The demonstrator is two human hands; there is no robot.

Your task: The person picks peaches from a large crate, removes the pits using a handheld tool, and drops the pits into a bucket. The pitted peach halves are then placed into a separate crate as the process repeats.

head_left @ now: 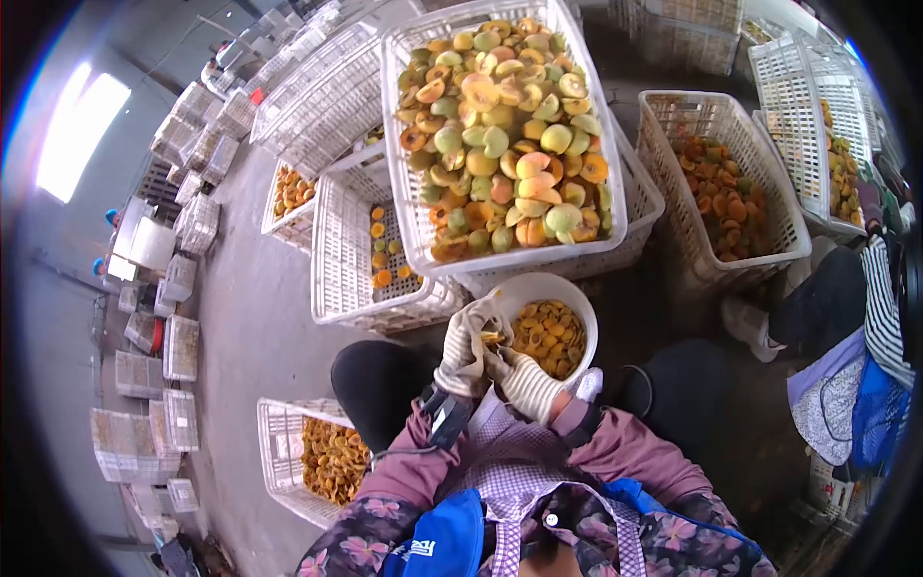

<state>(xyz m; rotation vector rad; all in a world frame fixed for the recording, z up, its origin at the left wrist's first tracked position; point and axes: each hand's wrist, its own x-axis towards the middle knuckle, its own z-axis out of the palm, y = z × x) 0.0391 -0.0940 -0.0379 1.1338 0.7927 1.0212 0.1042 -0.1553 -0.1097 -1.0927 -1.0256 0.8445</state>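
Observation:
My left hand (465,348), in a pale knit glove, is closed around a yellowish-brown piece of fruit (492,338). Close against it, my right hand (528,382) wears a striped glove. Its fingers are bent in at the same piece; whether they grip a small tool is hidden. Just beyond both hands stands a white bucket (592,332), partly filled with orange-brown fruit pieces (550,337). Above the bucket, a white crate (620,207) is heaped with halved peaches (500,125), some green, some orange with dark hollows.
A crate with a few fruit halves (332,260) stands left of the heaped one. Near my left knee is a crate (279,447) of brown-orange pieces. Another crate (707,106) of halves stands right, beside a seated person's leg (817,308). Stacked crates (181,346) line the left.

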